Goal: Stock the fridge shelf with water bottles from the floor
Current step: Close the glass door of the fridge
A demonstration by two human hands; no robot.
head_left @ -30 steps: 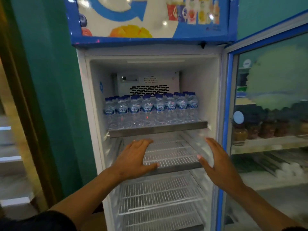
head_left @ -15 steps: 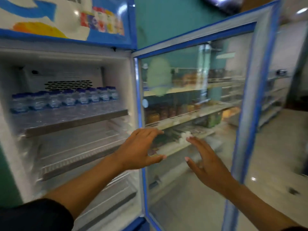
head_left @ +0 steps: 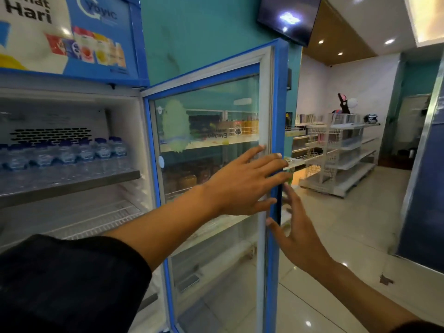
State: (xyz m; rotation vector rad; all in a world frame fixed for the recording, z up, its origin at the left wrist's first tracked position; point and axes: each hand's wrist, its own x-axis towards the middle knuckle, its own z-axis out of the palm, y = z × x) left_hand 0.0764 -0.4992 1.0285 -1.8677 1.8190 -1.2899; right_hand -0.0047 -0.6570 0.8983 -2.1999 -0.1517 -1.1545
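The fridge (head_left: 72,92) stands open at the left. Its top shelf (head_left: 72,183) holds several small water bottles (head_left: 84,152) with blue caps in rows. The wire shelves (head_left: 101,217) below hold nothing. The glass door (head_left: 211,164) with a blue frame swings out to the right. My left hand (head_left: 242,186) is flat and open against the door's free edge, fingers spread over the frame. My right hand (head_left: 298,234) is open just beyond that edge, fingers apart, holding nothing. No bottles on the floor are in view.
White shop shelving (head_left: 341,150) stands at the back right on a glossy tiled floor (head_left: 348,236). A dark blue panel (head_left: 422,188) rises at the far right. A screen (head_left: 288,18) hangs high on the teal wall.
The view has swung right, from the fridge interior to the door. Both open hands have moved from in front of the shelves to the door's outer edge.
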